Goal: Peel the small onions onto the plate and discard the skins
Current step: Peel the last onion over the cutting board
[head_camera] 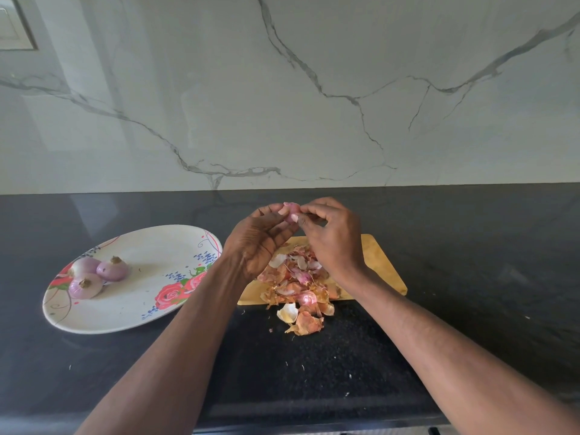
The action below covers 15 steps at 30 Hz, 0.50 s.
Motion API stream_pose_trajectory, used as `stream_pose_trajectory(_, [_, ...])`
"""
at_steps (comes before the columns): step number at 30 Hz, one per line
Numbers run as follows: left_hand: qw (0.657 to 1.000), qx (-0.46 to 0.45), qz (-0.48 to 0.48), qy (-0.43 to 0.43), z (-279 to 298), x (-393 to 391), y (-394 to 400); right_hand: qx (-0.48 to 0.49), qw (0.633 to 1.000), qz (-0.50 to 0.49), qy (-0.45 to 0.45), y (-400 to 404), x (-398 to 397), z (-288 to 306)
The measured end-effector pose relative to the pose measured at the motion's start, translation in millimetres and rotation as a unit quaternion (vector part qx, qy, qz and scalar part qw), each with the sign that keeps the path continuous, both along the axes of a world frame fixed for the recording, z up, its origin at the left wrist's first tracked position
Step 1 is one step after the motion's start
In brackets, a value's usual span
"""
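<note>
Item: one small onion (pixel 291 211), pinkish, held above the far end of the cutting board (pixel 378 262), at about 12 o'clock from the skin pile. Grip: left hand (pixel 259 243) curled around it from below and the 9 o'clock side, fingertips pinching its near face; right hand (pixel 332 237) closed in a fingertip pinch at the onion's 3 o'clock edge, apparently on a flap of skin, though the flap itself is too hidden to confirm. Orientation: mostly covered by fingers; the exposed part bulges toward 12 o'clock, and its long axis appears to run roughly 9 to 3 between the hands, but root and tip ends cannot be told apart. Below: pile of skins (pixel 298 284) on the board, spilling past its near edge onto the dark counter (pixel 470 277) toward 6 o'clock. At 9 o'clock, well apart: flowered plate (pixel 131 318) carrying three peeled onions (pixel 94 276), clustered at its left end. Risks, as judged: a smooth, moist bulb could slip from the pinch and drop into the skins or roll across the counter; skin may tear short, leaving scraps on the bulb; more loose skins could scatter off the board.
</note>
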<state>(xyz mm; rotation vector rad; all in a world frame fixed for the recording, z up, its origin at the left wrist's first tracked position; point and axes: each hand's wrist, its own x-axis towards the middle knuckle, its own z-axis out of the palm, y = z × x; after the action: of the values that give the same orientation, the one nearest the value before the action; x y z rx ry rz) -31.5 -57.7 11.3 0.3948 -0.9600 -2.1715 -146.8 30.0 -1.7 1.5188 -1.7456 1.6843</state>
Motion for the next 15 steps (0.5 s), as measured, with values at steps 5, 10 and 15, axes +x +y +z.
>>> stream_pose_trajectory(5, [1.0,-0.004,0.004,0.012,-1.2,-1.4,-1.5,0.006,1.0,0.004,-0.019,0.7,-0.4,0.3])
stream_pose_trajectory(10, [1.0,-0.011,0.005,0.008,-2.1,-1.2,-2.3,0.011,1.0,0.01,-0.026,2.0,-1.9,2.4])
stream_pose_trajectory(15, [0.999,-0.034,0.015,-0.008,-1.5,-1.6,1.3,0.01,0.998,-0.023,0.052,-0.9,-2.9,-3.5])
